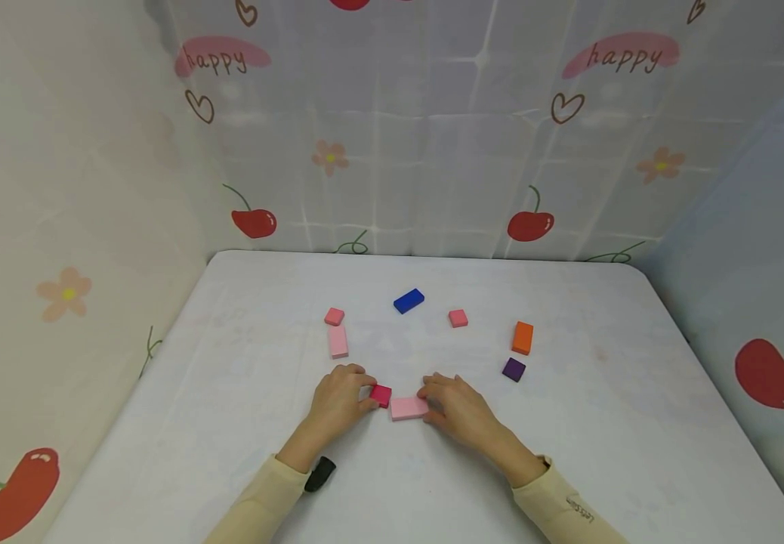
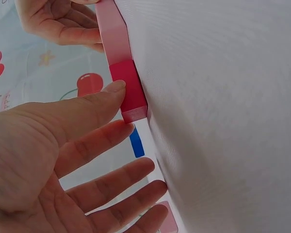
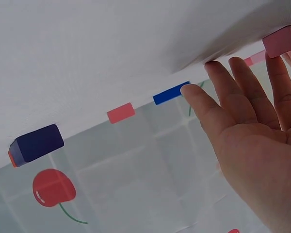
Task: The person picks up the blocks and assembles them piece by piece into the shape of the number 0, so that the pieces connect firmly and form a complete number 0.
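My left hand (image 1: 339, 399) pinches a small crimson block (image 1: 381, 396) between thumb and index finger; its other fingers are spread in the left wrist view. A longer light pink block (image 1: 408, 409) lies end to end with the crimson one (image 2: 130, 90), right up against it. At the pink block's right end, my right hand (image 1: 458, 408) holds it by thumb and index finger. In the right wrist view the pink block (image 3: 280, 41) shows only its end, and the remaining fingers of my right hand (image 3: 257, 126) reach out beside it.
Beyond the hands on the white table (image 1: 569, 468) lie a coral block (image 1: 334, 316) touching a pink block (image 1: 338, 342), a blue block (image 1: 408, 301) and another coral block (image 1: 458, 318). To the right, an orange block (image 1: 523, 338) stands near a dark purple one (image 1: 513, 369).
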Demonstrator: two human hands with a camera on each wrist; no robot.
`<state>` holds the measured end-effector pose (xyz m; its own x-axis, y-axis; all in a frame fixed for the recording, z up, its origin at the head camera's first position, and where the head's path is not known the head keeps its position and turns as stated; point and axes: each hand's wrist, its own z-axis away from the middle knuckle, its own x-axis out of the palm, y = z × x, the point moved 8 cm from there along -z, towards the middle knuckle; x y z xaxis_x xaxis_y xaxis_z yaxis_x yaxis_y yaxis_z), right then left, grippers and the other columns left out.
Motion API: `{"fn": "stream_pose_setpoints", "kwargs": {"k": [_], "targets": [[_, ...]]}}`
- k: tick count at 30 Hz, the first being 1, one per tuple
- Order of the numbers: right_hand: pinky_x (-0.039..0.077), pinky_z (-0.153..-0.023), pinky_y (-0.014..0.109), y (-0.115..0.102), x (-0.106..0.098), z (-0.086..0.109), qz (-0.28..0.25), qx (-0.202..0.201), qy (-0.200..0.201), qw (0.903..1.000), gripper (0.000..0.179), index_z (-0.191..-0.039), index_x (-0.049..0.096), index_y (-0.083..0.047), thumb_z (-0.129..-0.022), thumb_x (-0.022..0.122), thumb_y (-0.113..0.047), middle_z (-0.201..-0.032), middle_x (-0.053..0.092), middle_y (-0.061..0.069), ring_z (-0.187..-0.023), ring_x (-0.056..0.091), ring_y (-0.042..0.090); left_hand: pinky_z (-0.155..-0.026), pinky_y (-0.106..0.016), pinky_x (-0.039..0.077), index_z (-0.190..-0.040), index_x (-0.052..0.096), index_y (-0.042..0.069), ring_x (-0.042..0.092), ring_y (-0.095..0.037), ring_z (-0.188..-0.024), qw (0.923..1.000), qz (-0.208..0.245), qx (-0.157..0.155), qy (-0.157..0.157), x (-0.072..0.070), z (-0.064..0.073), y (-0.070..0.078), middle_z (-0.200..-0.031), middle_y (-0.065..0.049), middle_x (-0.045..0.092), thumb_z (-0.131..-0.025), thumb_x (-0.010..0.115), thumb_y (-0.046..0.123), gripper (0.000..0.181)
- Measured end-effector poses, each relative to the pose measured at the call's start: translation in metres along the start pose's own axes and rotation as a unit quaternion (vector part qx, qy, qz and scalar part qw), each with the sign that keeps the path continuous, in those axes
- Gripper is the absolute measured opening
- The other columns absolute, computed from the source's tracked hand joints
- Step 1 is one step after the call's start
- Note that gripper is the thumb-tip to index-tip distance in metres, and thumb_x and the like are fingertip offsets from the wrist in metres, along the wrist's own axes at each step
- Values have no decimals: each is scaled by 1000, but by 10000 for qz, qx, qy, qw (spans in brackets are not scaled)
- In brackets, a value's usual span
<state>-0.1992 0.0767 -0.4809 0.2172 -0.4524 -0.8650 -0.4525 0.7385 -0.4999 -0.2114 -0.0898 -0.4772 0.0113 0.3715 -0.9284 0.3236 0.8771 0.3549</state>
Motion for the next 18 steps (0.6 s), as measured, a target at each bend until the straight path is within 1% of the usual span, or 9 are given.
{"fn": "stream_pose_setpoints", "kwargs": {"k": [5, 13, 18], "targets": [[36, -106, 63, -1, 0, 1, -22, -14, -6, 10000, 29, -108, 72, -7, -80, 79, -9, -126, 66, 16, -127, 56, 36, -74, -42, 52, -97, 78, 11, 62, -29, -94, 10000, -32, 17, 47, -1, 0, 1, -105, -10, 69, -75, 85, 21, 26], [37, -106, 62, 0, 2, 2, 39, 67, 27, 10000, 29, -108, 72, -8, -80, 79, -10, -126, 66, 15, -127, 56, 34, -74, -41, 52, -95, 77, 12, 62, -28, -95, 9999, -85, -52, 92, 0, 0, 0, -104, -8, 69, -74, 85, 23, 25], [38, -105, 61, -2, 2, 4, 175, 47, 178, 9997, 28, -105, 72, -8, -78, 81, -10, -124, 67, 14, -125, 58, 33, -73, -40, 52, -93, 77, 12, 62, -27, -93, 9997, -155, -17, 166, -2, 0, 2, -102, -8, 70, -74, 86, 24, 25]]}}
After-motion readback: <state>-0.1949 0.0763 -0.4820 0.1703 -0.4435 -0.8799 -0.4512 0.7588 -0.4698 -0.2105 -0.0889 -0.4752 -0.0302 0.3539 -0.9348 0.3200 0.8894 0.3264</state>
